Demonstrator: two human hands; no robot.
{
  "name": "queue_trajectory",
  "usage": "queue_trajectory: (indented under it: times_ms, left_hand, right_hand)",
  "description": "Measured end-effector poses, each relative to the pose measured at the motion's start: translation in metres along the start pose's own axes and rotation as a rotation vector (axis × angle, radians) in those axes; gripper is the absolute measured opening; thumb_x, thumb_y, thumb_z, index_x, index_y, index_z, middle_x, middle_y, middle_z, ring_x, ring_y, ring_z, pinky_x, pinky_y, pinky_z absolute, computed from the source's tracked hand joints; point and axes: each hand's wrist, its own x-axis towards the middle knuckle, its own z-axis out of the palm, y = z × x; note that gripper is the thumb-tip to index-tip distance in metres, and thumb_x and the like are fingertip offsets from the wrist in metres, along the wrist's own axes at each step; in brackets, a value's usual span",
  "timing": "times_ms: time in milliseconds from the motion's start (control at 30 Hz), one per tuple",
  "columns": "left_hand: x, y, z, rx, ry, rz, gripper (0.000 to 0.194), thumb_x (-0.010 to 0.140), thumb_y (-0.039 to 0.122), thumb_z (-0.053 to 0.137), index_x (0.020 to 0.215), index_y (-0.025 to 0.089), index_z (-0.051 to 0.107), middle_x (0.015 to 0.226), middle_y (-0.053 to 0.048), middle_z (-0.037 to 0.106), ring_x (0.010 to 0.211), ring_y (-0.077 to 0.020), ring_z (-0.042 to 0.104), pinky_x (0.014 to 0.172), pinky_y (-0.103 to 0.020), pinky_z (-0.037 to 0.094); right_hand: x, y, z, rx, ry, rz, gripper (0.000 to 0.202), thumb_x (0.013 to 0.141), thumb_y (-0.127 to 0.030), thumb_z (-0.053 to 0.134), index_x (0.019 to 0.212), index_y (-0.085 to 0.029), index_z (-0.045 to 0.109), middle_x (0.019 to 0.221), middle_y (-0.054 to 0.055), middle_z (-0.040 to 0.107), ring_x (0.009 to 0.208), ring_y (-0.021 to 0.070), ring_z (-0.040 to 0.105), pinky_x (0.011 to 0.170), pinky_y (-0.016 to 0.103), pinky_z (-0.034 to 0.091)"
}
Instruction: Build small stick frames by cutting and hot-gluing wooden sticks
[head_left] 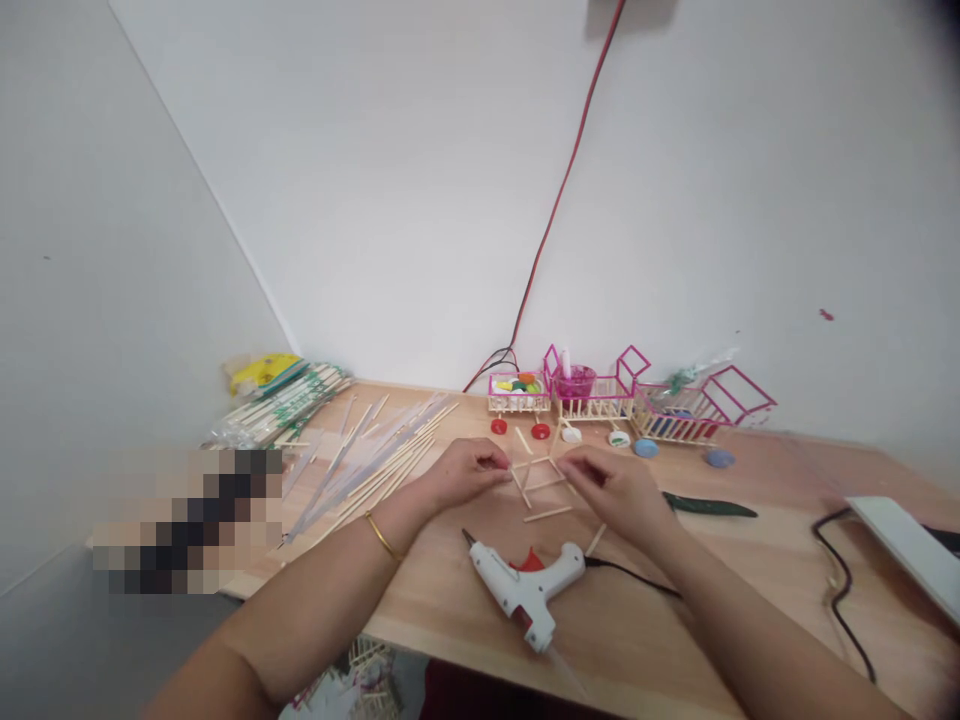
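A small square frame of thin wooden sticks (545,486) is held just above the tabletop between my two hands. At its left corner, my left hand (466,474) pinches it with closed fingertips. My right hand (613,492) grips the right corner, also with fingers pinched. A loose short stick (547,515) lies just in front of the frame. Nearer to me, a white hot glue gun (517,585) with a red trigger rests on its side, its nozzle pointing to the upper left.
Small stick carts with bottle-cap wheels (595,405) line the wall. On the left lie loose sticks (397,460), clear glue sticks (330,505) and packaged sticks (289,405). A dark green knife-like tool (712,507) and a white device (907,550) with a black cable occupy the right.
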Motion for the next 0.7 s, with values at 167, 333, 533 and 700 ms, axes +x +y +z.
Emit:
queue_trajectory:
  times_ms: [167,333,533,700]
  left_hand:
    - [-0.001,0.0,-0.001,-0.006,-0.007,0.068,0.038,0.074,0.03,0.063,0.048,0.013,0.042,0.08,-0.005,0.065,0.069,-0.0102,0.058,0.064,-0.021,0.042]
    - [0.0,-0.001,-0.002,0.041,0.001,0.087,0.03,0.075,0.032,0.061,0.054,0.013,0.051,0.08,-0.005,0.065,0.068,-0.0106,0.058,0.065,-0.022,0.043]
    - [-0.001,0.004,0.003,0.09,-0.034,0.108,0.017,0.075,0.028,0.061,0.084,0.014,0.066,0.087,-0.006,0.067,0.075,-0.0131,0.059,0.072,-0.024,0.045]
    - [-0.002,0.008,0.007,0.094,-0.052,0.087,0.024,0.077,0.027,0.058,0.098,0.016,0.065,0.094,-0.006,0.067,0.079,-0.014,0.06,0.073,-0.024,0.046]
  right_hand:
    - [0.002,0.018,-0.032,-0.059,-0.048,0.136,0.031,0.082,-0.045,0.05,0.073,-0.019,0.064,0.061,0.0,0.059,0.054,0.0128,0.048,0.05,0.023,0.034]
    - [0.0,0.016,-0.02,-0.08,-0.439,0.048,0.02,0.079,-0.033,0.054,0.085,-0.02,0.069,0.069,0.002,0.065,0.059,0.0139,0.054,0.054,0.023,0.037]
    - [-0.005,0.009,-0.001,-0.202,-0.48,-0.121,0.013,0.075,-0.016,0.054,0.071,-0.019,0.065,0.075,0.004,0.064,0.068,0.0148,0.056,0.061,0.024,0.039]
    - [-0.006,0.009,-0.033,-0.096,-0.481,-0.157,0.013,0.082,-0.022,0.049,0.078,-0.022,0.062,0.076,0.001,0.064,0.067,0.015,0.057,0.06,0.025,0.042]
